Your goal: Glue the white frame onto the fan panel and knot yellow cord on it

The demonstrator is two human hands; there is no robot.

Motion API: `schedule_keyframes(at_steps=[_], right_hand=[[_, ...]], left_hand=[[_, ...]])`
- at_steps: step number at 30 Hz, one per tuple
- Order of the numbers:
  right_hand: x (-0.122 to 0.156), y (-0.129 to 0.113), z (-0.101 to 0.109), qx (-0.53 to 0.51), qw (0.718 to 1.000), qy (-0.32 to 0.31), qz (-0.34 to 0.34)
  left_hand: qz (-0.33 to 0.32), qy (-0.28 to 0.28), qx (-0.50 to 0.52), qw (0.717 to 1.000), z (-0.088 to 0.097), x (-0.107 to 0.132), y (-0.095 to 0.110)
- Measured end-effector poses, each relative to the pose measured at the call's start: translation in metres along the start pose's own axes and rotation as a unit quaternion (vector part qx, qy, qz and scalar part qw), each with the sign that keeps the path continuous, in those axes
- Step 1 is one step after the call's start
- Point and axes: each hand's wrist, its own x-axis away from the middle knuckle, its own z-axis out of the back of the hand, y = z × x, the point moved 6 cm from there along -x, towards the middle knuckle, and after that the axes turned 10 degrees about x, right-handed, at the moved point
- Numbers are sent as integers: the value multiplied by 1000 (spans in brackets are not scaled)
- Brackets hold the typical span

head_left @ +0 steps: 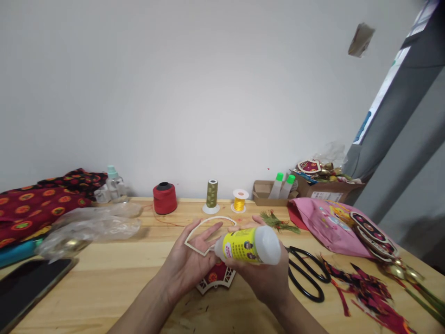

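My left hand (189,262) is turned palm up with its fingers partly spread, holding a thin, pale fan-shaped wooden frame (201,223) across the palm and fingers. My right hand (264,278) grips a white squeeze glue bottle (248,246) with a yellow label. The bottle lies almost level, and its nozzle meets or nearly meets the frame's lower corner; whether glue is coming out cannot be made out. Below my hands on the table lies a red patterned wooden-edged piece (217,277), partly covered by them.
Black-handled scissors (308,273) and red fabric scraps (365,287) lie at right, near a pink bag (323,227). Thread spools, including a red one (165,198), stand along the wall beside a small cardboard box (260,197). A phone (31,292) and plastic bags (100,225) lie left.
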Motion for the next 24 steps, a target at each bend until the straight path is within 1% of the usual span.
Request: schedule_keyframes(at_steps=[2,4,8,9,13,16,21,24], right_hand=[[0,-6,-2,8,999,-22,34],[0,-9,-4,13,998,-37,54],[0,-4,-2,20,999,-17,21],[0,-4,-2,19,999,-16,23],[1,-12,-7,12,995,-47,81],[1,-12,-6,16,996,-38,80],[3,-12,-10,23,994,-58,88],[3,-12,-9,23,994,-50,93]], left_hand=[[7,0,-2,1000,-1,1,-1],[12,1,-2,1000,-1,1,-2],[4,-2,-1,1000,-2,2,-1],[4,-1,-2,1000,-2,2,-1],[14,11,-9,1000,-2,2,-2],[11,13,-9,1000,-3,3,-1],[18,25,0,1000,-4,3,-3],[18,23,11,1000,-5,2,-4]])
